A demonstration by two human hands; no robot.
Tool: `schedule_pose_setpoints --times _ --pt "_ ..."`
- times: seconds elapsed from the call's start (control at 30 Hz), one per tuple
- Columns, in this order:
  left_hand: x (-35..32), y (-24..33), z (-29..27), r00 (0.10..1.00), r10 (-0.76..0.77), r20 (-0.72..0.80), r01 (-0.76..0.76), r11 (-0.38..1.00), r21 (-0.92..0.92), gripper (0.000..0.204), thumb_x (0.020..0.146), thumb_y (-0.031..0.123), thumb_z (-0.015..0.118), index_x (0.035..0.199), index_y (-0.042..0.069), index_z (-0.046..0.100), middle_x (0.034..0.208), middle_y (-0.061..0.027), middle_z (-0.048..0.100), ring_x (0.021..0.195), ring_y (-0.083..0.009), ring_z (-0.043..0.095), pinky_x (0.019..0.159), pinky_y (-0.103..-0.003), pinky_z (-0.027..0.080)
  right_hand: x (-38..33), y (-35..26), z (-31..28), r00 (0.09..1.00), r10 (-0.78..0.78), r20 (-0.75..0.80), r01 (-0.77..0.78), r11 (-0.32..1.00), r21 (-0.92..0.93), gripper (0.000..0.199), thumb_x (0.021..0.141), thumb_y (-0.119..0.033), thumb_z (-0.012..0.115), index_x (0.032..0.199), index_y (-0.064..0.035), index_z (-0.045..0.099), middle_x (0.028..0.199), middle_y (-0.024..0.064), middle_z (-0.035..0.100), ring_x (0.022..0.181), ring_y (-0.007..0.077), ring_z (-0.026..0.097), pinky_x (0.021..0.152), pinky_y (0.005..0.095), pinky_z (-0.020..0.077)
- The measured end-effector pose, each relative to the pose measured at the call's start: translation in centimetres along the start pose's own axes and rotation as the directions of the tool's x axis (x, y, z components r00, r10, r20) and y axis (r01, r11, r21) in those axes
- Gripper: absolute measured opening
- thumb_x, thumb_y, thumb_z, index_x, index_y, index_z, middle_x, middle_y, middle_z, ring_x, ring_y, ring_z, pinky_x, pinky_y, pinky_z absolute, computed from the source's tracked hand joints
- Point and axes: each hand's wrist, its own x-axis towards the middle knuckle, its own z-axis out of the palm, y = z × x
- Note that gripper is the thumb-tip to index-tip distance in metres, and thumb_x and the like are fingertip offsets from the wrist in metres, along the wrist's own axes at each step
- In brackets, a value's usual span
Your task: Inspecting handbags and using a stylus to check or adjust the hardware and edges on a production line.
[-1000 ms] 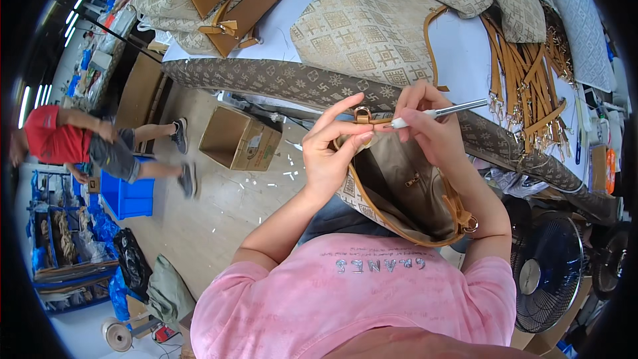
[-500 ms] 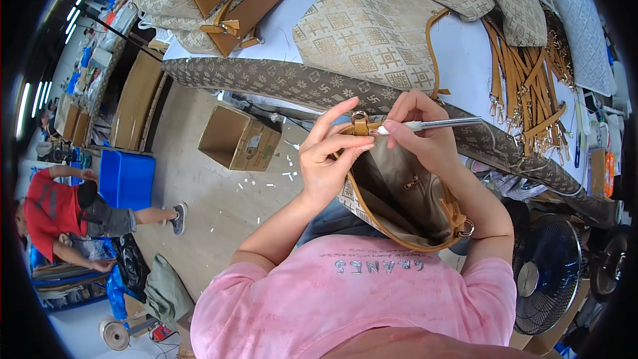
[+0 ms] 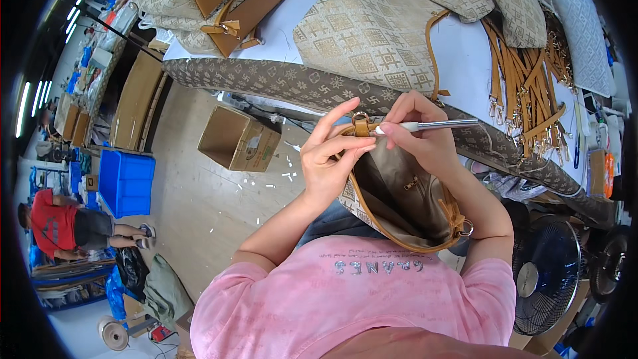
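Note:
A patterned beige handbag (image 3: pixel 382 189) with tan edging hangs between my forearms, its mouth open toward me. My left hand (image 3: pixel 325 158) pinches the bag's rim at a tan side tab (image 3: pixel 362 129), which carries a metal ring (image 3: pixel 361 116). In my right hand (image 3: pixel 425 136) is a pen-like tool (image 3: pixel 442 124) with a white body and a silvery shaft. Its white end points left and meets the tab or lies right against it; the exact contact is too small to tell. Another ring (image 3: pixel 466 228) sits at the bag's opposite side, beside my right forearm. A small zipper (image 3: pixel 412 183) shows on the lining.
Beyond my hands runs a table edge (image 3: pixel 266 86) draped in dark patterned material. On it lie bag pieces (image 3: pixel 365 33), brown-flapped bags (image 3: pixel 232 0) and tan straps with clasps (image 3: pixel 528 93). A cardboard box (image 3: pixel 239 138) stands on the floor; a fan (image 3: pixel 548 272) is at right.
My hands, the bag and the tool have barely shifted. At far left, a person in a red shirt has moved and turned away from the blue bin.

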Motion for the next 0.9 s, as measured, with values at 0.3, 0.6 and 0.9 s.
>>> schedule_pose_setpoints --times 0.3,0.6,0.9 --pt "-0.1 -0.3 0.0 1.0 0.019 -0.002 -0.019 1.0 -0.013 0.02 0.075 -0.01 0.07 0.09 0.001 0.075 0.135 -0.0169 0.051 0.102 -0.0226 0.065 0.082 -0.029 0.053 -0.1 0.1 -0.1 1.0 0.018 -0.006 -0.018 1.0 -0.006 0.014 0.084 0.002 0.066 0.083 -0.0035 0.053 0.083 0.0066 0.061 0.064 0.0088 0.059 0.058 0.0206 0.0447" --pt "2.4 -0.1 -2.1 0.972 0.183 -0.144 -0.129 0.939 0.319 0.006 0.077 -0.003 0.07 0.08 0.001 0.072 0.12 -0.0167 0.063 0.094 -0.0167 0.065 0.08 -0.028 0.051 -0.3 -2.0 -1.4 0.991 -0.101 -0.091 0.122 0.958 0.258 0.016 0.095 -0.019 0.058 0.092 -0.0035 0.053 0.077 0.0084 0.06 0.059 0.0123 0.056 0.067 0.0311 0.0561" --pt "7.4 -4.2 -8.7 0.957 0.094 -0.276 -0.05 0.986 0.161 0.013 0.089 -0.001 0.061 0.102 -0.003 0.064 0.124 -0.0107 0.057 0.097 -0.0128 0.061 0.081 -0.025 0.05 -2.8 -0.5 -0.8 0.829 -0.418 0.371 0.434 0.9 0.044 0.057 0.069 -0.038 0.083 0.106 -0.0032 0.056 0.105 0.0185 0.066 0.097 0.0303 0.067 0.085 0.042 0.0528"
